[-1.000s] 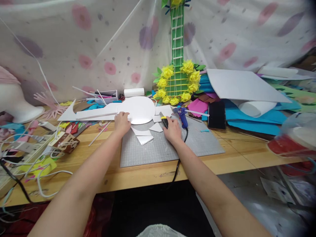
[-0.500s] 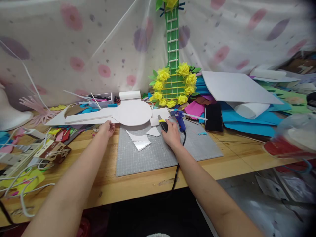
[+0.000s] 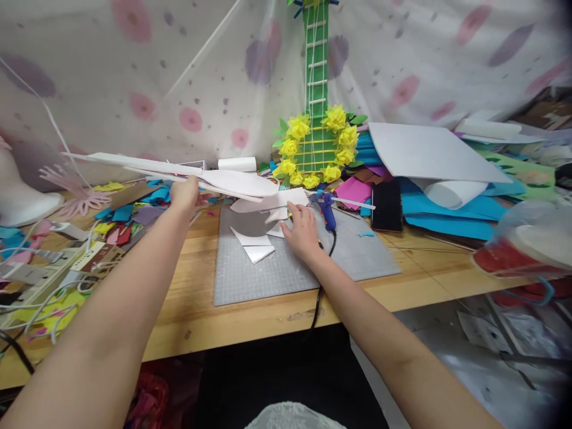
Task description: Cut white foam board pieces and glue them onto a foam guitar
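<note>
My left hand is closed on the narrow neck of a white foam-board guitar cutout, holding it tilted above the table. Its layers look spread apart at the edges. Over the grey cutting mat, my right hand has thumb and fingers apart beside white board scraps. Only small yellow and black bits of a utility knife show beneath this hand; most of it is covered. Further white offcuts lie on the mat in front. A blue glue gun rests just right of my fingers.
A green paper guitar with yellow flowers stands against the patterned curtain. Right of the mat are a black phone, blue sheets and a large white board. Cables, power strips and coloured scraps crowd the left. The glue gun's cord crosses the front edge.
My left hand has raised the white guitar cutout off the table and tilted it, uncovering more mat and scraps. My right hand has shifted slightly over the knife, its fingers now more spread.
</note>
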Tool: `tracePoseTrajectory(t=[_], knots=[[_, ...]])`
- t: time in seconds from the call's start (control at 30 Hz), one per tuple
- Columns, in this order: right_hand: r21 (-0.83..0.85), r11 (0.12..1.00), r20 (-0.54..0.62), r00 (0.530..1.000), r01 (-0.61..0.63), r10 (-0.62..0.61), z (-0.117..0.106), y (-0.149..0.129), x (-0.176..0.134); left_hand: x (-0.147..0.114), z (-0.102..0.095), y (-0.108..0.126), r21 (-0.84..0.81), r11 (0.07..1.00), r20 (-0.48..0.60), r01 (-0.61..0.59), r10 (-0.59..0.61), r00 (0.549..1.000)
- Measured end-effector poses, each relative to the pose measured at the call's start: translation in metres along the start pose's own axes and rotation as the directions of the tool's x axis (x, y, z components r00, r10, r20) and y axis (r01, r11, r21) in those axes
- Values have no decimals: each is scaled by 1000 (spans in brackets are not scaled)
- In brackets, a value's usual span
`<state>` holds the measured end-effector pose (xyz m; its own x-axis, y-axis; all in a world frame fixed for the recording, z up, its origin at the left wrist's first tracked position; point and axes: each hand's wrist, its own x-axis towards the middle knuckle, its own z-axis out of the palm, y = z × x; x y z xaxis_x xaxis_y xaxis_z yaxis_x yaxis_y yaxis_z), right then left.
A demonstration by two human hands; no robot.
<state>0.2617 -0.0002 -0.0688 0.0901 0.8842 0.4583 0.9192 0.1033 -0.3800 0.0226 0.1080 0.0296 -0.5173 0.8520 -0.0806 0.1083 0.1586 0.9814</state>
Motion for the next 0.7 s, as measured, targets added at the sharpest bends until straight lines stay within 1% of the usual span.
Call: tracePoseTrajectory(t=[0.1,0.17,0.27,0.33,0.4,0.47,0.53,0.63,0.7], knots=[[16,981,22,981,192,-192,-2,-18,19,-5,-3,7,26,1000,12,12,-12,1000],[5,965,69,963,262,-262,2,-29,35,-10,-7,10,19,1000,26,22,-22,999],[24,958,177,942,285,-284,16,-37,60,-17,-18,11,-46,997,74,64,-61,995],[80,956,214,932,281,-292,28,-37,73,-20,-26,11,-101,989,111,106,-95,989],[144,955,197,939,258,-283,39,-35,83,-21,-33,11,-148,978,138,146,-126,982],[187,954,174,948,235,-267,46,-33,88,-23,-38,11,-192,969,164,155,-124,979],[196,952,205,940,233,-273,49,-33,89,-27,-39,10,-227,968,167,106,-69,983],[177,942,301,895,286,-329,46,-35,83,-34,-35,9,-222,974,120,-45,73,990],[179,917,294,870,357,-396,42,-39,78,-37,-31,8,-180,974,91,-134,152,984]])
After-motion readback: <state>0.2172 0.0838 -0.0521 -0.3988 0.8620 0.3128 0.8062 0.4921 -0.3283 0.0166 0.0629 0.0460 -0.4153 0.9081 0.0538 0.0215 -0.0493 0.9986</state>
